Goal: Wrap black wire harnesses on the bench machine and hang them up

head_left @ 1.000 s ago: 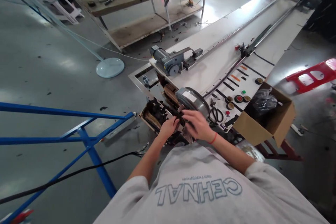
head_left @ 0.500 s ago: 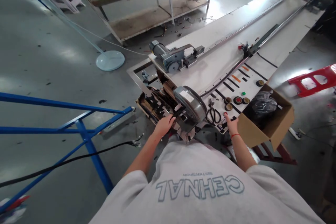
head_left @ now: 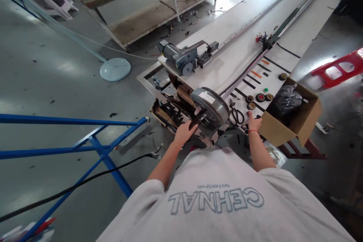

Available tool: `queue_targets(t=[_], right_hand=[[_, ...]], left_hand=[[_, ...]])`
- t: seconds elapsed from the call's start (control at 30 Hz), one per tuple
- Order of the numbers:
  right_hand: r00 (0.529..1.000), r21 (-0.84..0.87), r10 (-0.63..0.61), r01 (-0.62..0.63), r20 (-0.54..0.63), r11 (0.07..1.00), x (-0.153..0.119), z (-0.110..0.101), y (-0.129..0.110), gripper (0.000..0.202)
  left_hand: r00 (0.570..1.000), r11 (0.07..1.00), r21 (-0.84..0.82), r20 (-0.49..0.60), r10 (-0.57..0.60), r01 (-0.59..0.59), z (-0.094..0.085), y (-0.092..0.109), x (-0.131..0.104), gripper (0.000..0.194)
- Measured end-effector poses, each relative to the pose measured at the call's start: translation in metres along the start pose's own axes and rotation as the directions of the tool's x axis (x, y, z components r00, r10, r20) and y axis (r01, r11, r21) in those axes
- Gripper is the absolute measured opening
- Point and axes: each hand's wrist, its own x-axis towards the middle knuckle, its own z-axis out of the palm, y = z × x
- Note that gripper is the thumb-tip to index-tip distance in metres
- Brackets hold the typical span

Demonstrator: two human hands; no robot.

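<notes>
Right hand (head_left: 254, 123) moved beside carton (head_left: 277, 129); left (head_left: 183, 134) near drum (head_left: 212, 105).

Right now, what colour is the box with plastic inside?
The box is brown, best in the head view.

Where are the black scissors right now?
In the head view, the black scissors lie right of centre on the near end of the white table, between the grey drum and the person's right hand.

grey drum (head_left: 217, 106), red wristband (head_left: 253, 131), orange and black strips (head_left: 256, 74), blue frame (head_left: 70, 120), brown carton (head_left: 309, 115)
</notes>
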Motion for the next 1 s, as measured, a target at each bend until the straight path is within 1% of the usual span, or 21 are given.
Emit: queue_targets(t=[0.13,0.23,0.3,0.37,0.43,0.5,0.6,0.67,0.77,0.9,1.0], right_hand=[[1.0,-0.032,-0.007,0.007,0.006,0.999,0.0,0.0,-0.001,0.084],[1.0,-0.032,-0.022,0.022,-0.003,0.999,0.005,0.001,0.001,0.083],[0.999,-0.027,-0.033,0.032,-0.011,0.999,0.007,0.002,0.002,0.08],[0.999,-0.024,-0.039,0.039,-0.011,0.999,0.008,0.003,0.002,0.078],[1.0,-0.024,-0.03,0.03,-0.006,0.999,0.007,0.003,0.002,0.078],[1.0,-0.021,-0.027,0.027,-0.004,0.999,0.006,0.002,0.002,0.08],[0.999,-0.005,-0.033,0.033,-0.008,0.999,0.004,0.002,0.001,0.083],[0.999,0.011,-0.031,0.031,-0.007,0.999,0.004,0.002,0.001,0.085],[1.0,0.021,-0.026,0.026,-0.002,0.999,0.006,0.003,0.001,0.085],[1.0,0.006,-0.018,0.018,-0.002,1.0,0.007,0.004,0.001,0.084],[0.999,-0.007,-0.031,0.031,-0.009,0.999,0.004,0.004,0.001,0.084]], left_hand=[[0.993,0.992,-0.034,-0.022,-0.12,0.119,0.022,-0.028,-0.018,0.035],[0.983,0.981,-0.088,-0.039,-0.179,0.175,0.037,-0.05,-0.037,0.032],[0.977,0.973,-0.123,-0.059,-0.206,0.197,0.039,-0.061,-0.051,0.034],[0.971,0.963,-0.172,-0.081,-0.224,0.208,0.035,-0.065,-0.067,0.037],[0.972,0.954,-0.231,-0.088,-0.217,0.192,0.025,-0.062,-0.08,0.039],[0.979,0.948,-0.275,-0.079,-0.186,0.158,0.015,-0.054,-0.09,0.041],[0.985,0.948,-0.294,-0.085,-0.153,0.122,0.003,-0.039,-0.092,0.041],[0.984,0.951,-0.291,-0.103,-0.145,0.109,0.0,-0.031,-0.087,0.042],[0.985,0.953,-0.29,-0.115,-0.128,0.09,0.003,-0.023,-0.074,0.042],[0.988,0.952,-0.295,-0.098,-0.117,0.083,0.008,-0.016,-0.058,0.04],[0.99,0.947,-0.311,-0.09,-0.11,0.077,0.007,-0.009,-0.045,0.039]])
